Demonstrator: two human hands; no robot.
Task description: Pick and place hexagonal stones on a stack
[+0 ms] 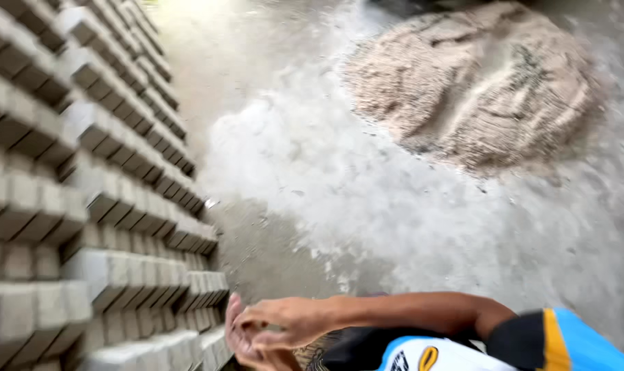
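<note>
My right hand (288, 319) reaches in from the lower right on a bare forearm, its fingers pointing left toward the block stack. My left hand (242, 343) lies just beneath it, palm partly showing, and the two hands touch or overlap. I see nothing held in either hand, though the picture is blurred by motion. Both hands are close to the lower corner of a tall stack of grey concrete blocks (85, 206) that fills the left side. My blue, black and yellow sleeve (552, 340) and my shirt front show at the bottom edge.
A rounded heap of brownish sand (477, 86) lies on the grey concrete floor (367, 206) at the upper right. The floor has pale dusty patches. The block stack runs away from me along the left side.
</note>
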